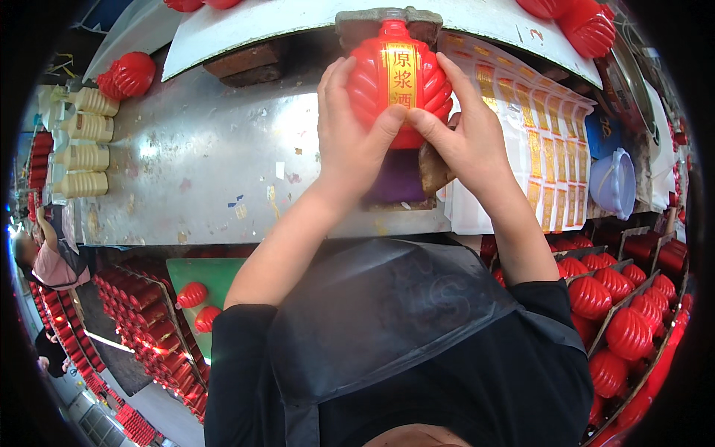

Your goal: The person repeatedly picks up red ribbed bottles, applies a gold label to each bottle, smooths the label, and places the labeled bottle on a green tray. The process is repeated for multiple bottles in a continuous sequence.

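Holding a red ribbed bottle (398,78) over the steel worktop (208,164), my left hand (350,138) and right hand (465,141) both grasp it, thumbs pressing its gold vertical label (402,74). One sheet of gold labels (547,141) lies right; four cream bottles (82,141) lie left.

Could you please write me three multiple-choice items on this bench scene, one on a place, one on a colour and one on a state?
1. Where does the sheet of gold labels lie?
A. right of the held bottle
B. left of it
C. on the floor

2. What colour is the ribbed bottle?
A. cream
B. red
C. blue

3. How is the bottle held?
A. by the left hand alone
B. by nobody
C. by both hands

Answers:
1 A, the sheet lies past the right hand.
2 B, its body is red with a gold strip.
3 C, the left hand and right hand both press thumbs on its front.
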A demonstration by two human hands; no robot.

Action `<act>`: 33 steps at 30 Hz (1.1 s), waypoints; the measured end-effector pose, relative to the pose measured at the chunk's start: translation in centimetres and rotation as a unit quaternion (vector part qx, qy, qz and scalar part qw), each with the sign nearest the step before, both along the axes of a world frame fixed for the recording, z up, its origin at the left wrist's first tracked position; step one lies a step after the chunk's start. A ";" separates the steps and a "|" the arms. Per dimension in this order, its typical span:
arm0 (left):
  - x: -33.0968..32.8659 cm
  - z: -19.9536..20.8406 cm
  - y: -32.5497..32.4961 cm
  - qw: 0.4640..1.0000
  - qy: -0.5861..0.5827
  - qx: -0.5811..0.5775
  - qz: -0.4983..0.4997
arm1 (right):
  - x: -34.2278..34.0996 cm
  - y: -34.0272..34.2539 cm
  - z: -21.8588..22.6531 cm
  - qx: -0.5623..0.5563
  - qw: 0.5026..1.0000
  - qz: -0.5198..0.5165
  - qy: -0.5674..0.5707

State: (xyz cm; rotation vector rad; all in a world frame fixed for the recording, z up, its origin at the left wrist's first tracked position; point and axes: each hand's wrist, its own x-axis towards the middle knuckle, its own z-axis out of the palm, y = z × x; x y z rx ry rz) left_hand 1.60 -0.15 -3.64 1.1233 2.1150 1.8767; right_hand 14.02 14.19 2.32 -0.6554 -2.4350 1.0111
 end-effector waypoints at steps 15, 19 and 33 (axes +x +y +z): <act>-0.4 0.0 -0.3 1.000 0.009 0.000 -0.013 | -0.5 -0.6 -0.9 0.020 1.000 -0.021 -0.004; -0.4 0.0 -0.3 1.000 0.003 0.007 -0.017 | -0.6 -0.6 -0.8 0.030 0.999 -0.020 0.013; -0.5 0.6 -0.6 0.995 -0.076 0.039 -0.060 | -0.5 0.7 -0.2 -0.057 0.998 -0.021 0.000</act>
